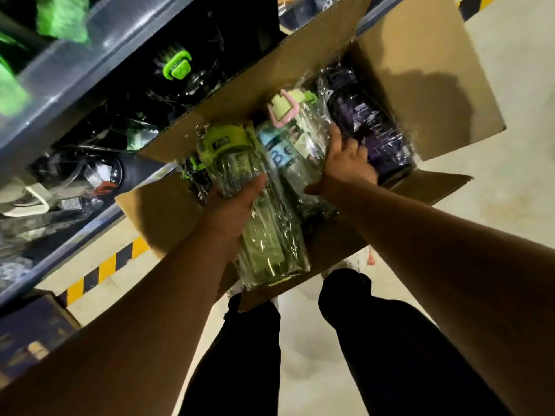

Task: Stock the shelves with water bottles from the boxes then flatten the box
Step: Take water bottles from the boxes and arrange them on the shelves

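Left hand (237,205) fingers wrap green bottle (231,157), right hand (345,163) grips clear bottle (300,136); lids point away

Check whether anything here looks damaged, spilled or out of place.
Nothing looks spilled or damaged. The left hand grips a green-lidded bottle, the right hand a pink-handled bottle, above the open cardboard box. Only the shelf looks untidy: bagged bottles lying jumbled.

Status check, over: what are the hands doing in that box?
Left hand grips green-lidded bottle. Right hand grips pink-handled bottle. Purple bottle lies in box, flaps open.
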Demonstrator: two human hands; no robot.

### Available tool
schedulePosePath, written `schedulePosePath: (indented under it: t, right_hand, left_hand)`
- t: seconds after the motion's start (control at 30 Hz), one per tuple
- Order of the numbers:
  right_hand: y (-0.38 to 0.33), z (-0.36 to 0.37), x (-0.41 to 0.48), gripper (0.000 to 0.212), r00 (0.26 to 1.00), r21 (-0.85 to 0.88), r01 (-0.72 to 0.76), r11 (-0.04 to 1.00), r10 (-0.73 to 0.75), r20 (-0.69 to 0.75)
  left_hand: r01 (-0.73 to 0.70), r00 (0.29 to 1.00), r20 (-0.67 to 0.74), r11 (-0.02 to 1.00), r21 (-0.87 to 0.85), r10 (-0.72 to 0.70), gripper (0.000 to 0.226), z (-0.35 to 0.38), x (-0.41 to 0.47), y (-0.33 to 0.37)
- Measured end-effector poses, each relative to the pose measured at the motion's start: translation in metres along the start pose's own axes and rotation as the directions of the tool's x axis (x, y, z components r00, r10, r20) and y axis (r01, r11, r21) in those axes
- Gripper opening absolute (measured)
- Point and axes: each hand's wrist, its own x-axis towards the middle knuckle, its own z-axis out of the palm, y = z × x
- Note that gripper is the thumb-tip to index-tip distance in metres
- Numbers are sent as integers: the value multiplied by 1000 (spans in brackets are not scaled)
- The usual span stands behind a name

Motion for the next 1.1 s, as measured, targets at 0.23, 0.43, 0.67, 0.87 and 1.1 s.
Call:
schedulePosePath:
  t: [0.23,0.43,0.67,0.87,1.1]
  right_hand:
    - [20,-8,-26,114,998,357,49,933,-28,-62]
    - [28,-61,-160,101,995,751,92,654,-35,-92]
    - [-20,-155,-365,92,990,849,142,508,-57,-131]
    - [-60,-217,-501,88,953,866,287,409,-211,-216]
    - [-49,-238,-579,94,851,774,457,438,-468,-237]
  left_hand:
    - [66,996,63,997,-48,-63,110,-15,-1,2]
    - [-165,952,239,978,-128,192,105,-39,-87,22]
    - [-391,857,327,916,-89,398,56,-103,-287,74]
    - [-508,825,200,848,-148,529,54,-168,-425,80]
    - [-607,760,73,746,-273,646,47,-195,-543,32]
